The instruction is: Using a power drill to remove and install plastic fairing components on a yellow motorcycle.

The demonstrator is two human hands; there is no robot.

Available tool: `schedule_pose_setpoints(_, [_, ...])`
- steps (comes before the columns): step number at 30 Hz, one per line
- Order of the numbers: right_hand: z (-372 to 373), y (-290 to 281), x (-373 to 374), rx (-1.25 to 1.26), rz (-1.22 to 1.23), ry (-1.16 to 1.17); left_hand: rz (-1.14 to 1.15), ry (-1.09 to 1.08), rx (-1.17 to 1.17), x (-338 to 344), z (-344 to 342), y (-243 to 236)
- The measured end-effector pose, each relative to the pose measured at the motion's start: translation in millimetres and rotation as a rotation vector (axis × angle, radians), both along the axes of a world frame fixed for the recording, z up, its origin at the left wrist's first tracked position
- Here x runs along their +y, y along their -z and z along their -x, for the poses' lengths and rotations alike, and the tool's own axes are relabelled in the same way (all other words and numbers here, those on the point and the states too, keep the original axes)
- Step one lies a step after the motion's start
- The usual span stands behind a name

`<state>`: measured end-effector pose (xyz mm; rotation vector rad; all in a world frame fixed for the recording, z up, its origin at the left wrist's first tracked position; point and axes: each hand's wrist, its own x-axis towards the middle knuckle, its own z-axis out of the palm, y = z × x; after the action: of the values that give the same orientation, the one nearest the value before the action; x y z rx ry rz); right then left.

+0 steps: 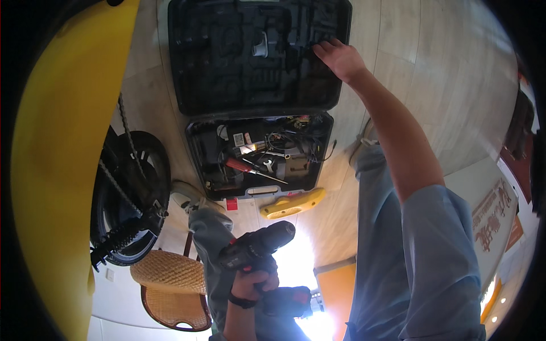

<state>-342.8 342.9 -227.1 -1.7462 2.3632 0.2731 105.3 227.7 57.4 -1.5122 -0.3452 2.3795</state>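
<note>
My left hand (255,283) is closed round the grip of a black cordless drill (244,252). The chuck points up and to the right, and the battery is at the lower right. My right hand (339,59) reaches far forward, fingers bunched together at the recessed inside of a black tool case lid (227,85). What those fingers hold, if anything, is hidden. A pale grey-white part (260,45) sits in the lid. In the case's lower half (196,142) lie a red-handled screwdriver (239,165), a wrench (269,165), cables (284,139) and other small items.
In front of the case, a curved yellow piece (293,204) and a small red object (231,204) lie on the wooden floor (392,34). At left are a black wheel (156,170), a chain (128,131) and a large yellow panel (62,170). A wicker chair (170,301) stands lower left.
</note>
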Motion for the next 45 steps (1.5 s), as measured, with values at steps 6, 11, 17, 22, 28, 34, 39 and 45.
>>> schedule_pose_setpoints(6, [14, -8, 0, -0.099, 0.163, 0.193, 0.017, 0.167, -0.008, -6, 3, -7])
schedule_pose_setpoints(11, [-7, -67, -12, -0.506, 0.237, 1.068, 0.083, 0.144, 0.028, -4, 11, -8])
schedule_pose_setpoints(17, [-34, -118, -3, -1.806, 0.785, 1.652, 0.132, 0.122, 0.002, 5, 12, -4])
schedule_pose_setpoints(22, [-53, -168, -31, -2.788, 0.653, 1.375, 0.187, 0.035, 0.029, 3, 18, -8])
schedule_pose_setpoints(28, [-59, -210, -75, -2.977, 0.620, 0.737, 0.280, 0.188, 0.007, -21, 27, -29])
schedule_pose_setpoints(34, [-68, -280, -78, -2.950, 0.707, 0.303, 0.329, 0.393, 0.101, -36, 58, -53])
schedule_pose_setpoints(39, [-158, -385, -36, -2.488, 1.107, 0.870, 0.311, 0.559, 0.162, -64, 32, -44])
schedule_pose_setpoints(45, [-252, -430, 39, -2.345, 1.236, 0.774, 0.478, 0.835, 0.186, -72, 14, -38])
